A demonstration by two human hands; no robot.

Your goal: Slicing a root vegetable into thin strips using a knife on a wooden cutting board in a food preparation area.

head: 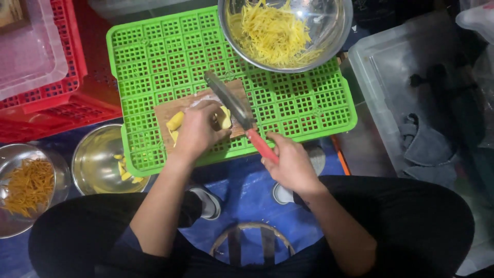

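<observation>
My left hand presses down on pale yellow peeled pieces lying on a small wooden cutting board. The board rests on an upturned green plastic crate. My right hand grips the red handle of a knife; its grey blade slants up and left, lying against the pieces just right of my left fingers. A steel bowl at the crate's far right corner holds a heap of thin yellow shreds.
A steel bowl with a few yellow pieces sits at lower left, beside another bowl of orange shreds. Red crates stand at left, a clear plastic bin with dark cloth at right. My knees and shoes sit over blue floor sheeting.
</observation>
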